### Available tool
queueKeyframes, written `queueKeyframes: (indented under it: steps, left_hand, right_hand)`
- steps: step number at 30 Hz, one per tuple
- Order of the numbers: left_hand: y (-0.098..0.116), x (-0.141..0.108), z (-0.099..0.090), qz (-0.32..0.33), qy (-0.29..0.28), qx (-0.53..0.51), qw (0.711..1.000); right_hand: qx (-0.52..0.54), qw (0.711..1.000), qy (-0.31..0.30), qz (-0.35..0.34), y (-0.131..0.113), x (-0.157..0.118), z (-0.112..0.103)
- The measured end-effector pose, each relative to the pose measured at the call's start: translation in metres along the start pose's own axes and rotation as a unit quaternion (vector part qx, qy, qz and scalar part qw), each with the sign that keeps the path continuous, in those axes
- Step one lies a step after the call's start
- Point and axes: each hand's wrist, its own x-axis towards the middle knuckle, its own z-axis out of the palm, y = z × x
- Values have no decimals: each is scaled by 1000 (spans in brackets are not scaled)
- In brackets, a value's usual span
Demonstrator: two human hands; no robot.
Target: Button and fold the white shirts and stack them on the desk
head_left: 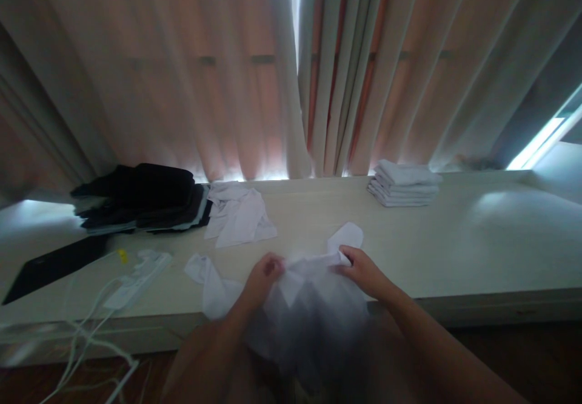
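A white collared shirt [313,307] hangs between my two hands at the front edge of the white ledge, its lower part blurred over my lap. My left hand [264,275] pinches it at the left end of what looks like the collar. Closed on the right end of the same strip is my right hand [361,267]. One sleeve trails onto the ledge left of my left forearm, and another white part lies just beyond my right hand. Farther back, a crumpled white cloth [239,213] rests beside the dark pile.
A stack of folded white cloths [404,184] stands at the back right. Dark folded clothes [140,198] are piled at the back left. Nearer lie a flat black item [54,267] and a white power strip [136,279] with cables over the edge. Curtains [218,76] hang behind.
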Motion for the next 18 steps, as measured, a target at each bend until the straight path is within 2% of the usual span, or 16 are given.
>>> queueKeyframes:
  steps: [3,6,8,10,14,18]
  left_hand:
    - [-2,6,-6,-19,-32,-18,999]
    - [-3,6,-7,-131,-121,-60,982]
    - [-2,5,-8,-215,-176,-77,958]
    - [0,4,-11,-264,-212,-93,936]
    - [10,4,-12,-288,-237,-138,917]
    - [20,1,-3,-269,-238,-166,918]
  right_hand:
    - [-6,1000,9,-9,0,-2,-2]
    - [-6,1000,4,-17,-5,-5,-3]
    - [4,1000,-5,-21,-11,-8,-3]
    - [14,999,-23,-31,-17,-11,-2]
    - [4,996,-66,-61,-26,-20,4]
    - [5,991,-98,-85,-31,-29,10]
